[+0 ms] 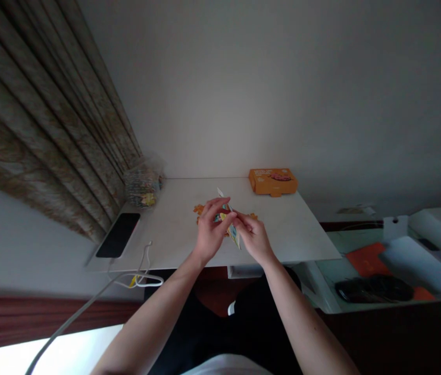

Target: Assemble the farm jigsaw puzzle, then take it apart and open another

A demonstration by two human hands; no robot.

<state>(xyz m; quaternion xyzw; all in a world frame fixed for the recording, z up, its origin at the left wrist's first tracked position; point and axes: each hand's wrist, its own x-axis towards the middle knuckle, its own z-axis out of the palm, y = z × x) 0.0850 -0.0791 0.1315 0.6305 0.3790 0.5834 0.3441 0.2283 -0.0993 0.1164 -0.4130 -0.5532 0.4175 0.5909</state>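
Over the middle of the white table, a thin card point(234, 238) with a colourful print and a pale back stands nearly edge-on between my hands. My left hand point(211, 229) has its thumb and curved fingers on the card's left side. Close against it, my right hand point(254, 237) pinches the card with thumb and bent fingers. Orange pieces point(198, 209), which look like jigsaw pieces, lie on the table behind and beneath my hands. My fingers cover most of the print and many of the pieces.
An orange puzzle box point(273, 182) stands at the table's back right. At the left are a clear plastic bag of small items point(144, 185), a black phone point(119, 235) and a white cable point(146, 255). Right of the table point(302, 234), a lower glass surface holds a black object point(375, 288).
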